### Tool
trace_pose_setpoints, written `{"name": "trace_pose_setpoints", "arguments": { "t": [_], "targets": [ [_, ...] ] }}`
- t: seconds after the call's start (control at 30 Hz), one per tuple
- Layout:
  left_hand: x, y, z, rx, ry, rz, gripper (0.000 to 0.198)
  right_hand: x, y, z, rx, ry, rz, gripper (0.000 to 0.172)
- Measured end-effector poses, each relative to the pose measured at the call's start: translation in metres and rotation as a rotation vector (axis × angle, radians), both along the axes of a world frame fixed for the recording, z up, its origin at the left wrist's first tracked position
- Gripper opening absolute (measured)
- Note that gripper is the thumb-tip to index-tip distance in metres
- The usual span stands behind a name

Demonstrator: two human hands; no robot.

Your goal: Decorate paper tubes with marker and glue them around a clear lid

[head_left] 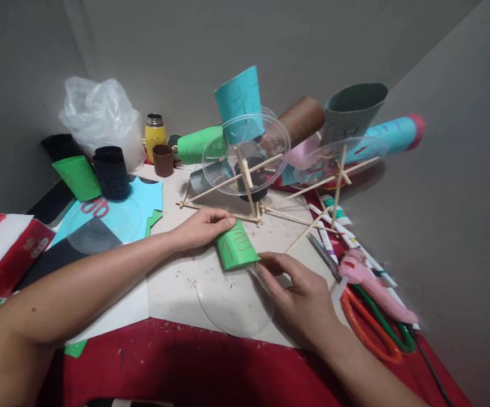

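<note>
A green paper cup (236, 247) with red writing lies tilted on a clear plastic lid (232, 299) on the beige board (172, 282). My left hand (202, 225) grips its far end, fingers curled over the rim. My right hand (298, 291) pinches its near lower corner with thumb and fingertips. Just behind stands a frame of thin wooden sticks (248, 189) that carries a clear plastic disc (247, 152) and several paper cups, among them a teal cup (240, 107) and a brown cup (302, 118).
At the right lie a pink glue gun (372, 285), orange-handled scissors (367, 333) and several markers (333, 217). At the left are a green cup (77, 178), a black cup (111, 172), a plastic bag (100, 116), a yellow flask (155, 135) and a red-and-white packet (5, 249). Grey walls enclose the corner.
</note>
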State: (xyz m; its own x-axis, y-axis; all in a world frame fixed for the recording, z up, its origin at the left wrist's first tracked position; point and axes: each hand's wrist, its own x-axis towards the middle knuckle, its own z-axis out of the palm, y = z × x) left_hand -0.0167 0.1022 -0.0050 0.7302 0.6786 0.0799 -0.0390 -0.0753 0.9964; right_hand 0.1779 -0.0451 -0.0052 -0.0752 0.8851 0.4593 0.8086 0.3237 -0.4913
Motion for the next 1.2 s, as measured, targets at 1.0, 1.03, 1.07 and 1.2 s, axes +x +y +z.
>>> {"name": "trace_pose_setpoints", "arguments": {
  "t": [1.0,1.03,1.07,1.2],
  "targets": [
    [-0.022,0.002,0.011,0.082,0.146,0.224,0.033,0.005,-0.015,0.010,0.114,-0.107,0.101,0.013],
    [-0.022,0.002,0.013,0.109,0.160,0.246,0.032,0.006,-0.017,0.010,0.118,-0.114,0.111,0.014],
    [-0.023,0.001,0.015,0.140,0.175,0.271,0.031,0.006,-0.018,0.011,0.126,-0.120,0.121,0.016],
    [-0.031,-0.009,0.032,0.318,0.212,0.357,0.028,0.006,-0.022,0.011,0.153,-0.145,0.157,0.021]
  ]
}}
